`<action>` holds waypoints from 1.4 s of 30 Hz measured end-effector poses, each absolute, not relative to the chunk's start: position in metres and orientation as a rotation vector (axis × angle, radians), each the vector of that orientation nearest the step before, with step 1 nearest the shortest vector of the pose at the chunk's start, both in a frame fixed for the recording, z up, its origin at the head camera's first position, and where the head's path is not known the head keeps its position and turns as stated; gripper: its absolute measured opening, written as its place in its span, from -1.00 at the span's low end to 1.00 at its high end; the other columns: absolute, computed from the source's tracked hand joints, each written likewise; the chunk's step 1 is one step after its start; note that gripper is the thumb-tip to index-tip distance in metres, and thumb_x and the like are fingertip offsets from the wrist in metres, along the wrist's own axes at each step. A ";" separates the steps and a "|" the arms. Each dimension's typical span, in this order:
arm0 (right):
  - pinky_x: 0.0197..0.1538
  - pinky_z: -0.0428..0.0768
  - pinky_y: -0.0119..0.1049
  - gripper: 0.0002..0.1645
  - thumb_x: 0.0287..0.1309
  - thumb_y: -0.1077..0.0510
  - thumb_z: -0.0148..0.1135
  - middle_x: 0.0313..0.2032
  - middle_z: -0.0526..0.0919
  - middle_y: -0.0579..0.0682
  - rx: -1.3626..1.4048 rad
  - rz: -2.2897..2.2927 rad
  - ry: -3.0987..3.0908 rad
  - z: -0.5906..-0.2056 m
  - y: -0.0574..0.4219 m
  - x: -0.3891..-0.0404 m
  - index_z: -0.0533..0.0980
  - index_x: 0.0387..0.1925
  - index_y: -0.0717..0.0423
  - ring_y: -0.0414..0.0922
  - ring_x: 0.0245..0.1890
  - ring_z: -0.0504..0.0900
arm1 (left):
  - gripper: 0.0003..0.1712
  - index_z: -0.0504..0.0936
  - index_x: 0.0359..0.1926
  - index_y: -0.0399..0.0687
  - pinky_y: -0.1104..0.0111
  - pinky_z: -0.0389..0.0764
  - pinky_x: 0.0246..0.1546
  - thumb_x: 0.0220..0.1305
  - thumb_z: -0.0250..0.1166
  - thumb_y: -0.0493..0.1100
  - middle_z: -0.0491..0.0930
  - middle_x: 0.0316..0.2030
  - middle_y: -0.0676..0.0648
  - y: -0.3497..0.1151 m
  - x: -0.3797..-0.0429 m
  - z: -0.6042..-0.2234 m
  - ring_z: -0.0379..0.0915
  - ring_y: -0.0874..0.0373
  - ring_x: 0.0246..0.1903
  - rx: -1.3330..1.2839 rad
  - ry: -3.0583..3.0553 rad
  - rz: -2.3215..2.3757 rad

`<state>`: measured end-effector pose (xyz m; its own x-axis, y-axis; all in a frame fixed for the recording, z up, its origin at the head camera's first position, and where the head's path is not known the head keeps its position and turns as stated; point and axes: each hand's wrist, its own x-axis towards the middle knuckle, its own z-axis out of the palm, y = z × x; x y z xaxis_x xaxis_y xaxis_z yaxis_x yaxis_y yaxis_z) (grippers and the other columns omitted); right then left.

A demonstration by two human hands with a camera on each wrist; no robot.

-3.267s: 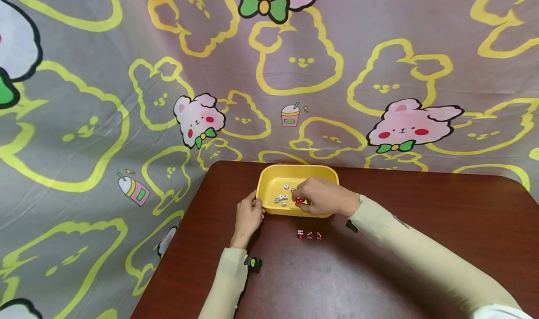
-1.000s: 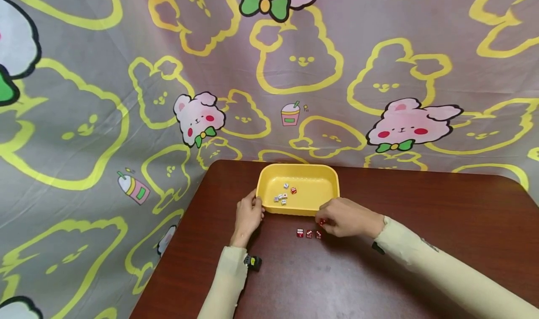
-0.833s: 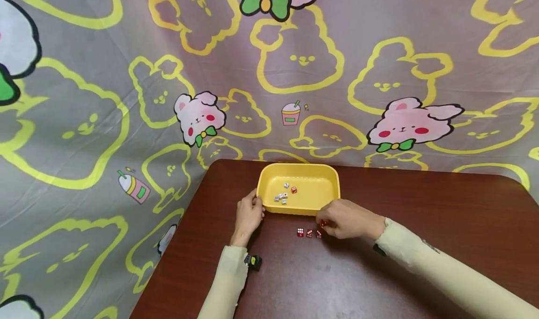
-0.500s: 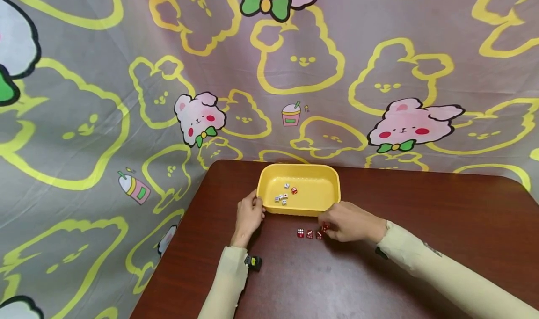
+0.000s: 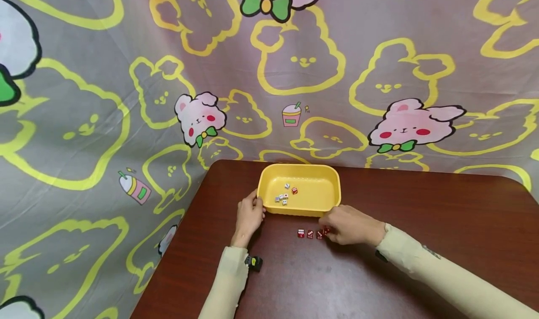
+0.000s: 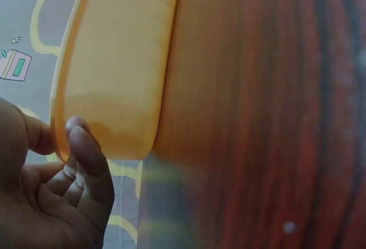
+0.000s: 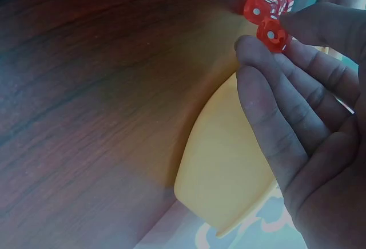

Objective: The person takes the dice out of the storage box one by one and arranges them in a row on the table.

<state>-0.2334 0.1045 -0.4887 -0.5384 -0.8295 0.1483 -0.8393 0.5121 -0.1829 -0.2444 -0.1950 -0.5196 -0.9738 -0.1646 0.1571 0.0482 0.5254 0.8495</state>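
My right hand point(image 5: 353, 225) pinches a red die point(image 7: 271, 35) between thumb and fingertips, low over the table in front of the yellow tray point(image 5: 317, 192). This die is beside the right end of a short row of red dice, whose leftmost die point(image 5: 301, 233) shows several white pips. My left hand point(image 5: 248, 216) grips the tray's left end, thumb and fingers about its corner in the left wrist view. Inside the tray are several white dice point(image 5: 285, 202) and one red die point(image 5: 294, 191).
The brown wooden table point(image 5: 421, 216) reaches back to a grey patterned cloth point(image 5: 320, 76) hanging behind and at the left. A small black device point(image 5: 254, 263) is strapped on the left wrist.
From over the tray, my right hand has carried the red die out to the front and lowered it beside the row's right end. My left hand stays on the tray.
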 end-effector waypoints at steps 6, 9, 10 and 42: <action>-0.52 0.27 -0.45 -0.75 -0.15 0.20 0.38 -0.66 0.35 -0.28 1.482 0.361 -2.698 -0.491 0.105 -0.233 0.45 -0.64 -0.12 -0.30 -0.60 0.23 | -0.52 0.43 0.32 -0.10 0.34 0.57 -0.70 0.43 -0.01 -0.16 0.64 -0.57 -0.08 -0.195 -0.244 -0.518 0.50 0.19 -0.71 0.096 -2.544 -1.440; -0.53 0.26 -0.46 -0.75 -0.14 0.20 0.38 -0.66 0.34 -0.28 1.485 0.358 -2.697 -0.492 0.105 -0.232 0.45 -0.64 -0.12 -0.31 -0.60 0.22 | -0.52 0.42 0.33 -0.10 0.34 0.57 -0.70 0.42 0.01 -0.17 0.65 -0.55 -0.10 -0.194 -0.243 -0.517 0.51 0.19 -0.70 0.102 -2.540 -1.447; -0.53 0.25 -0.46 -0.75 -0.13 0.20 0.37 -0.66 0.32 -0.29 1.486 0.358 -2.701 -0.493 0.105 -0.232 0.45 -0.64 -0.12 -0.31 -0.60 0.21 | -0.52 0.42 0.32 -0.10 0.34 0.57 -0.69 0.42 0.01 -0.17 0.65 -0.55 -0.10 -0.194 -0.243 -0.516 0.51 0.19 -0.70 0.103 -2.540 -1.448; -0.58 0.22 -0.47 -0.77 -0.05 0.18 0.38 -0.67 0.35 -0.32 1.506 0.398 -2.749 -0.499 0.105 -0.231 0.49 -0.63 -0.14 -0.33 -0.63 0.20 | -0.53 0.44 0.31 -0.11 0.31 0.57 -0.69 0.42 0.00 -0.16 0.65 -0.56 -0.14 -0.193 -0.244 -0.517 0.49 0.19 -0.71 0.105 -2.537 -1.452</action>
<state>-0.2308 0.1053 -0.4993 -0.5454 -0.8317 0.1045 -0.8271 0.5137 -0.2280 -0.2443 -0.1933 -0.5172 -0.9741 -0.1681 0.1511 0.0452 0.5104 0.8588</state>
